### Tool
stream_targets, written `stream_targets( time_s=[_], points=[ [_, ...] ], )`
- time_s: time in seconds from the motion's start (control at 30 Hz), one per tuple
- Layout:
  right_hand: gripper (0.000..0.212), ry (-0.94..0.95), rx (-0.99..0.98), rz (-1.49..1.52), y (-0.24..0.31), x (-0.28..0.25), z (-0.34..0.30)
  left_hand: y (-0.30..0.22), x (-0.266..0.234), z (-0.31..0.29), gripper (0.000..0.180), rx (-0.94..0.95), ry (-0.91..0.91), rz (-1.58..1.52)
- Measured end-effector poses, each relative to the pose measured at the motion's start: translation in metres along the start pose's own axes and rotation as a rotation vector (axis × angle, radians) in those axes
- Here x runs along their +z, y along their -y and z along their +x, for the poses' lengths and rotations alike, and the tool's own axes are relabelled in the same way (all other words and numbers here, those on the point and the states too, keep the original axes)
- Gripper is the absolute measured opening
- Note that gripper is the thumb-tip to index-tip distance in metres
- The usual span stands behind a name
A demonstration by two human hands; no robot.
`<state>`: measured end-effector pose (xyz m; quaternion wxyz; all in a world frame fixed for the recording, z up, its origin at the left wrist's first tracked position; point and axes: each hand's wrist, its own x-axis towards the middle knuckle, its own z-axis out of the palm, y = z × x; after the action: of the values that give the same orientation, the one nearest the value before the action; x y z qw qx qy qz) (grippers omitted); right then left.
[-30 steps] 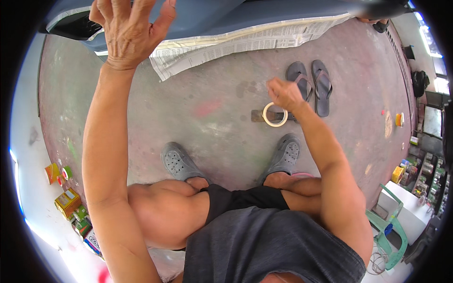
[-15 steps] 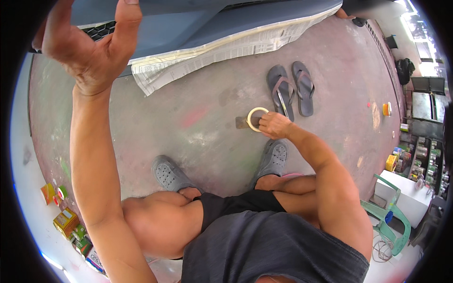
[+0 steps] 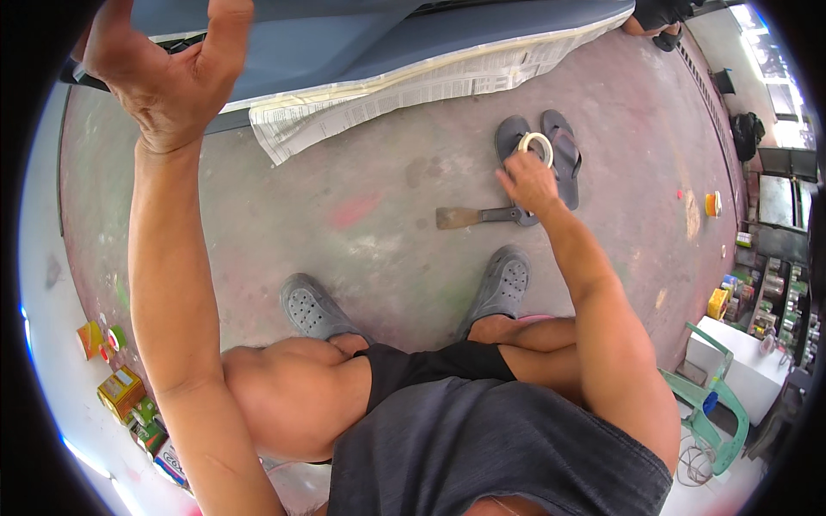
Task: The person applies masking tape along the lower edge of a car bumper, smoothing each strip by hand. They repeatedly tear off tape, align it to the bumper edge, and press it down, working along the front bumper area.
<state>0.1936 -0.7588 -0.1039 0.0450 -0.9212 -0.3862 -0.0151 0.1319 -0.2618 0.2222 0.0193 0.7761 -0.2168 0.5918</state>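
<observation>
At the upper left, my left hand (image 3: 163, 86) is raised with thumb and fingers apart beside a blue-grey car body panel (image 3: 318, 43); the top edge cuts off some fingertips, and contact cannot be made out. My right hand (image 3: 531, 181) reaches over a pair of dark flip-flops (image 3: 565, 146), closed on a roll of masking tape (image 3: 549, 148) held above them. Below it lies a flat tool (image 3: 460, 218) with a wide brownish end and a narrow dark end touching the left flip-flop. Newspaper (image 3: 344, 118) hangs taped along the panel's lower edge.
My grey clogs (image 3: 314, 308) stand on the stained concrete floor. Cans and boxes (image 3: 120, 391) line the left wall. A green plastic chair (image 3: 718, 413), a white box (image 3: 731, 357) and shelves of cans (image 3: 774, 292) are at right. Another person (image 3: 654, 21) is at the far upper right.
My right hand has moved away from me and slightly right with the tape roll, from beside the flat tool to over the flip-flops. The pen-like thing on the left flip-flop no longer shows.
</observation>
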Motion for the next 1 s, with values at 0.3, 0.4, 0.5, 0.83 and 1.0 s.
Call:
stream_targets(
  time_s=[0.3,0.4,0.5,0.83,1.0],
  points=[
    [0.058,0.302,-0.454,0.085,0.034,0.025,-0.038,0.048,-0.019,-0.008,0.085,-0.035,-0.115,0.12],
    [0.061,0.232,-0.414,0.135,0.043,0.01,-0.026,0.054,-0.026,-0.013,0.083,-0.178,-0.158,0.215],
    [0.059,0.129,-0.187,0.311,0.063,-0.01,0.011,0.056,-0.023,-0.013,0.081,-0.205,-0.289,0.086],
    [0.037,-0.69,-0.22,0.661,0.182,-0.197,0.192,0.05,-0.025,-0.023,0.082,-0.274,-0.179,0.2],
    [0.024,-0.779,-0.348,0.521,0.186,-0.23,0.219,0.05,-0.022,-0.024,0.084,-0.283,-0.197,0.143]
  ],
)
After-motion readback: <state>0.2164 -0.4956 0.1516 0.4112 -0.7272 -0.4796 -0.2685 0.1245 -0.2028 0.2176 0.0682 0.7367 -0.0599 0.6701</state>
